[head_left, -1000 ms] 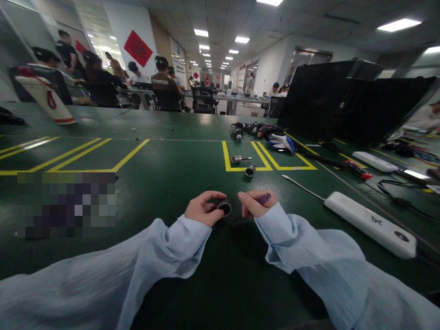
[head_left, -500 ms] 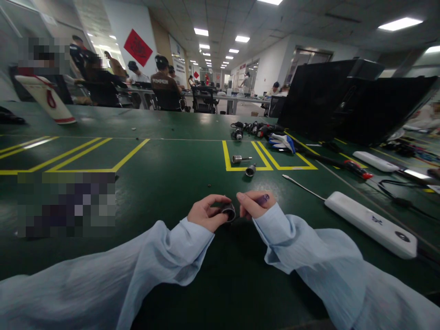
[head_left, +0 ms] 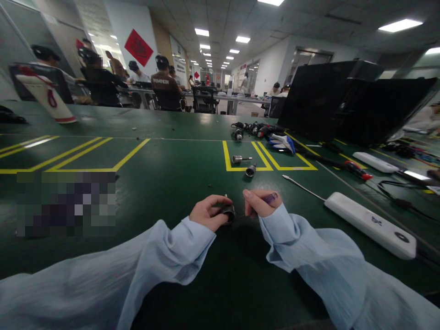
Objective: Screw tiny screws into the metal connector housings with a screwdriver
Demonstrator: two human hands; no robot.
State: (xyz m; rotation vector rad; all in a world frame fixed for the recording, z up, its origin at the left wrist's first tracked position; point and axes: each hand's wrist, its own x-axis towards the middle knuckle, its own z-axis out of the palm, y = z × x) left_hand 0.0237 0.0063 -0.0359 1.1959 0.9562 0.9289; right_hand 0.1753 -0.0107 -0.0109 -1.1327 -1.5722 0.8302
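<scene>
My left hand [head_left: 210, 213] is closed around a dark metal cup-shaped part [head_left: 228, 212], its round opening turned toward me and a bit of shaft showing above the fingers. Between the fingers of my right hand [head_left: 261, 203] is a small screwdriver [head_left: 271, 198] with a purple see-through handle; its thin blade points left toward the cup-shaped part, apart from its rim as far as I can see. Beyond my hands lie two similar metal parts: a cylinder with a thin shaft [head_left: 237, 159] inside a yellow outline, and a cup-shaped one [head_left: 250, 171] at the line.
The green table [head_left: 165, 183] carries yellow tape outlines. To the right are a white power bank-like bar [head_left: 371, 224] with a cable, a red-black handled tool [head_left: 357, 169], and a blue-white glove [head_left: 282, 143]. Black cases [head_left: 330, 101] stand behind. People sit farther back.
My right hand has drawn back slightly to the right with the screwdriver, baring more of its blade. My left hand still grips the cup-shaped part, almost unmoved.
</scene>
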